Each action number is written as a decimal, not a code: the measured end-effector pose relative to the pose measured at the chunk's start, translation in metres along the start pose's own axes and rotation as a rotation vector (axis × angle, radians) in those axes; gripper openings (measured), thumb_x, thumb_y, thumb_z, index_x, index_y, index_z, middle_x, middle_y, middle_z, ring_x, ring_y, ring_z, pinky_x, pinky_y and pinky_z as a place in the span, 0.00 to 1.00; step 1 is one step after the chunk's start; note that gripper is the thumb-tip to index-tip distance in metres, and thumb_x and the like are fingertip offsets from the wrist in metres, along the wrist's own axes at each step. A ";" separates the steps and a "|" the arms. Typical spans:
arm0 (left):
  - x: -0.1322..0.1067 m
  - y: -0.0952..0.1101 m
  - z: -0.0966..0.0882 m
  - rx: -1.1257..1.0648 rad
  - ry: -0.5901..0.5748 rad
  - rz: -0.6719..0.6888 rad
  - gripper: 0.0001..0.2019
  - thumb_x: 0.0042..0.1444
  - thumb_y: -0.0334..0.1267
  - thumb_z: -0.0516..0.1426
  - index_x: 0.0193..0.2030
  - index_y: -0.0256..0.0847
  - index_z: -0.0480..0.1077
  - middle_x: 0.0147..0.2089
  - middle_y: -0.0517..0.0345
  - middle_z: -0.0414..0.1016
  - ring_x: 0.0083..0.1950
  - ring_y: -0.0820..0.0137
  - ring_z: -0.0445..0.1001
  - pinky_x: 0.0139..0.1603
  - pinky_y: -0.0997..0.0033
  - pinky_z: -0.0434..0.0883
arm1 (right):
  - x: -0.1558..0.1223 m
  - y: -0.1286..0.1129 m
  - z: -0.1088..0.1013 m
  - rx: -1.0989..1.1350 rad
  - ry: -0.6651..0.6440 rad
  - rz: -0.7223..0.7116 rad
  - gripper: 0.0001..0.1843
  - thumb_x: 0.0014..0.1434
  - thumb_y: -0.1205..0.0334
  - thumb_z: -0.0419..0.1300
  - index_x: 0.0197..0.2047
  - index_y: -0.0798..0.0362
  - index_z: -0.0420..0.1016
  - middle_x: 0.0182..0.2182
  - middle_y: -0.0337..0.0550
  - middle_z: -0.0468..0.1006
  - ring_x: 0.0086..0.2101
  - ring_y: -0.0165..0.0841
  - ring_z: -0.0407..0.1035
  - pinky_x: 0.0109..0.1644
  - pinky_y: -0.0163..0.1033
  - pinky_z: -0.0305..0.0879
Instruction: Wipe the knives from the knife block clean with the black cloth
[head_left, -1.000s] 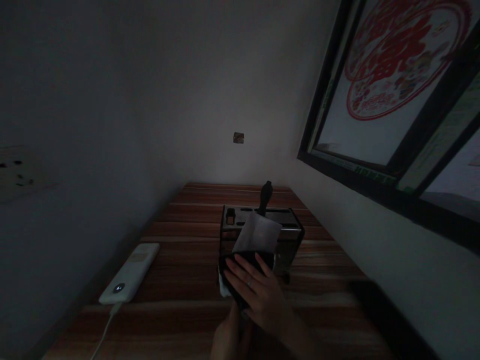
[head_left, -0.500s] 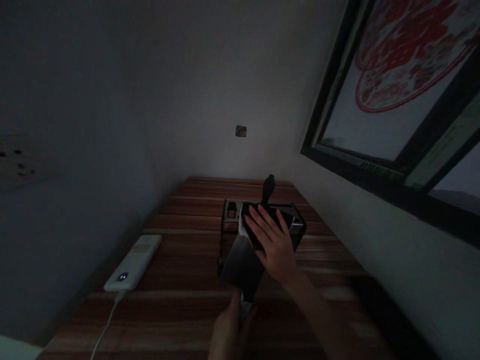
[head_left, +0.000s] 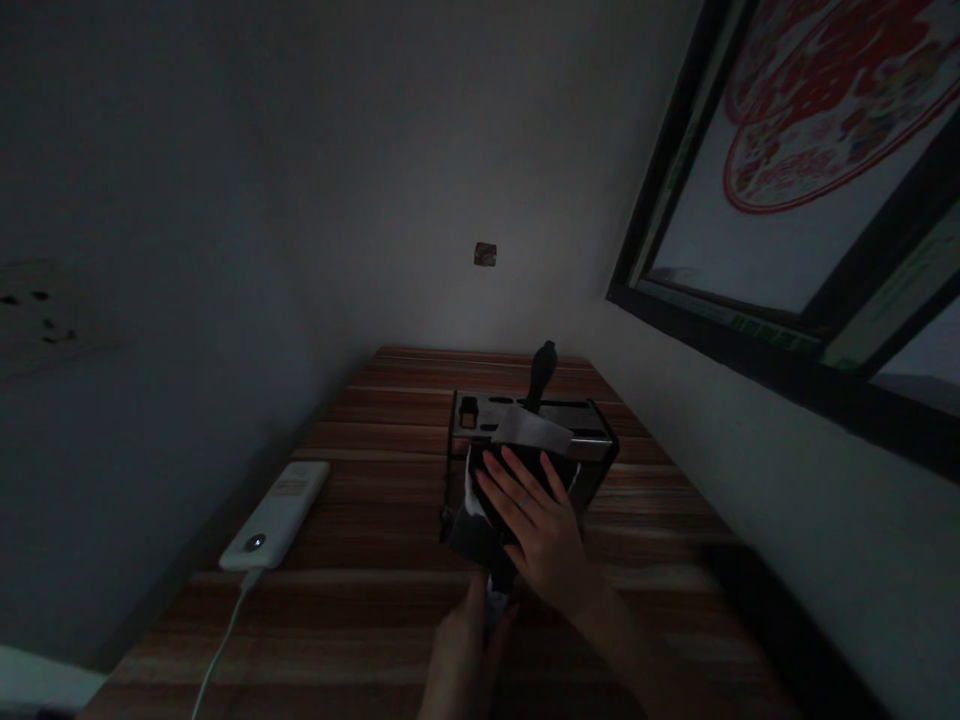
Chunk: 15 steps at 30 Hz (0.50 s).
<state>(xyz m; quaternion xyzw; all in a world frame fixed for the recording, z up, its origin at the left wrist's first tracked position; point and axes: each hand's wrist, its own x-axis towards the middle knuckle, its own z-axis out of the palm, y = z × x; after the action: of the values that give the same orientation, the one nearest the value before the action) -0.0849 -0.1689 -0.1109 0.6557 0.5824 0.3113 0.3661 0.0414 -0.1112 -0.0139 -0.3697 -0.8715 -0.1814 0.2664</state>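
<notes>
My left hand (head_left: 463, 645) is wrapped round the handle of a cleaver (head_left: 531, 430), its broad blade pointing away from me. Across the middle of that blade lies a black cloth (head_left: 486, 508) with a white edge. The fingers of my right hand (head_left: 541, 530) press the cloth down, nearly flat and slightly spread, with a ring on one finger. Bare blade shows beyond the cloth and in a strip near the handle. Behind it stands a metal-topped knife rack (head_left: 469, 412), partly hidden. A dark knife handle (head_left: 541, 375) sticks up from it.
On the left of the wood-grain table (head_left: 375, 560) lies a white power bank (head_left: 281, 515) with a cable (head_left: 225, 640). A long dark object (head_left: 780, 620) is at the right edge. Walls rise close on both sides, with a framed window (head_left: 750, 310) at right.
My right hand and the cloth have slid down the blade toward the handle, baring the far end of the cleaver. My left hand still grips the handle. The view has shifted slightly.
</notes>
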 end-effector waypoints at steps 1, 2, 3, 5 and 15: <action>0.000 -0.001 0.000 -0.011 0.003 0.013 0.20 0.57 0.40 0.47 0.55 0.38 0.59 0.45 0.47 0.76 0.44 0.62 0.76 0.42 0.70 0.70 | -0.004 -0.004 0.002 0.003 -0.011 -0.015 0.30 0.57 0.69 0.48 0.63 0.55 0.51 0.63 0.42 0.53 0.63 0.38 0.42 0.65 0.54 0.32; -0.001 -0.003 -0.001 -0.023 0.004 0.027 0.20 0.56 0.39 0.47 0.55 0.38 0.59 0.46 0.46 0.76 0.45 0.62 0.75 0.42 0.70 0.70 | -0.009 -0.008 0.003 0.008 -0.021 -0.031 0.30 0.57 0.69 0.48 0.63 0.55 0.51 0.63 0.42 0.53 0.63 0.37 0.41 0.65 0.53 0.31; -0.001 -0.005 0.000 -0.034 0.006 0.039 0.20 0.56 0.36 0.47 0.55 0.37 0.59 0.47 0.45 0.75 0.45 0.62 0.75 0.43 0.70 0.70 | -0.013 -0.012 0.005 0.013 -0.028 -0.043 0.30 0.57 0.70 0.48 0.63 0.55 0.52 0.63 0.41 0.53 0.63 0.36 0.41 0.66 0.51 0.30; -0.001 -0.013 0.001 -0.039 0.014 0.066 0.20 0.52 0.32 0.48 0.53 0.36 0.63 0.47 0.45 0.75 0.46 0.62 0.75 0.43 0.70 0.71 | -0.020 -0.021 0.008 0.029 -0.036 -0.063 0.29 0.58 0.71 0.47 0.63 0.55 0.53 0.62 0.40 0.54 0.63 0.34 0.41 0.66 0.50 0.29; -0.017 0.052 0.020 0.160 0.494 0.008 0.21 0.54 0.30 0.48 0.56 0.34 0.64 0.52 0.41 0.71 0.58 0.52 0.64 0.59 0.43 0.57 | -0.035 -0.045 0.013 0.173 -0.157 -0.165 0.25 0.60 0.71 0.45 0.61 0.55 0.56 0.61 0.37 0.57 0.63 0.30 0.42 0.65 0.47 0.43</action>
<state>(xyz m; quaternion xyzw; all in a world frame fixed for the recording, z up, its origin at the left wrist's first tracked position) -0.0420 -0.1908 -0.0774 0.5890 0.6742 0.4164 0.1583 0.0237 -0.1534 -0.0503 -0.2853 -0.9295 -0.0972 0.2124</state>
